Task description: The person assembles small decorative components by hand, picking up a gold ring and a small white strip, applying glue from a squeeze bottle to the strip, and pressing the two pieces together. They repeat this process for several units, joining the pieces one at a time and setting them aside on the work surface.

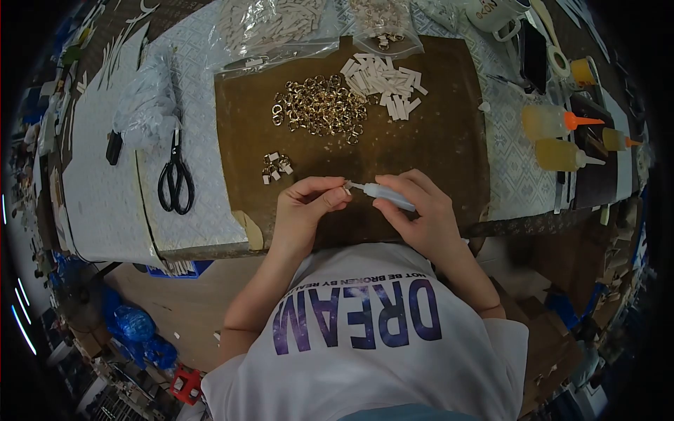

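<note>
My left hand (pixel 309 205) is closed in a pinch on a small white strip (pixel 347 189); whether a metal ring is with it I cannot make out. My right hand (pixel 420 203) is wrapped round a pale squeeze bottle (pixel 390 196), tilted with its thin nozzle pointing left. The nozzle tip is at or very near the strip. Beyond the hands, a pile of gold-coloured metal clasps (pixel 319 107) lies on a brown board (pixel 421 147). Loose white strips (pixel 386 81) are heaped beside it. Left of these sits a small group of clasps with white strips (pixel 276 167).
Black-handled scissors (pixel 175 179) and a clear plastic bag (pixel 149 102) lie at the left. Bags of strips (pixel 270 24) and clasps (pixel 385 24) stand at the back. Yellowish bottles (pixel 554 153), a phone (pixel 533 57) and a mug (pixel 495 15) are at the right.
</note>
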{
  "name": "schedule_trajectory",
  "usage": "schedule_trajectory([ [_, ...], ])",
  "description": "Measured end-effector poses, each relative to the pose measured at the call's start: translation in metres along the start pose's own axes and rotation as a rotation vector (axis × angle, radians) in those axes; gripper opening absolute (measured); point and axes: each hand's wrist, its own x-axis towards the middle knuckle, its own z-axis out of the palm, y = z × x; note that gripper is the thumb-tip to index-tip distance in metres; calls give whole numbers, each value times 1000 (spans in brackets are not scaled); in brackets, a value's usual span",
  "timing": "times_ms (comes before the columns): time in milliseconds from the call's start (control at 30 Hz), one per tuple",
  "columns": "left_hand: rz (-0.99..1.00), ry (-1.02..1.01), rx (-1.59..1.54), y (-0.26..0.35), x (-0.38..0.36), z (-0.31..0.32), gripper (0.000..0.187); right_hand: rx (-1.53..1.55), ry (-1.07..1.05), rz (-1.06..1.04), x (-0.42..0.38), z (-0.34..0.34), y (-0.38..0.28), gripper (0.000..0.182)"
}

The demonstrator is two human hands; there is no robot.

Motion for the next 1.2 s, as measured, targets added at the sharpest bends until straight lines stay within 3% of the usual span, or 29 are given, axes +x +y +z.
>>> schedule_trajectory([
  [100,-19,6,-41,0,0,1,18,26,6,-41,1,0,5,27],
  [200,-61,13,-141,4,-1,3,19,245,-59,64,2,-4,14,28],
  [333,-81,10,-199,9,1,3,19,1038,-49,378,-2,-5,42,36],
  [433,-84,10,-183,10,2,2,19,1197,51,255,-1,-7,55,43],
  [533,-68,8,-142,10,3,3,19,1053,137,234,1,-14,52,42],
  [633,-55,15,-99,9,3,4,20,723,240,194,5,-19,62,40],
  [733,-52,27,-63,8,3,4,21,403,483,-7,14,-18,76,36],
  [833,-55,37,-44,8,3,5,21,152,544,22,17,-26,80,31],
  [1200,-62,60,-13,8,3,4,19,74,584,53,17,-24,95,30],
])
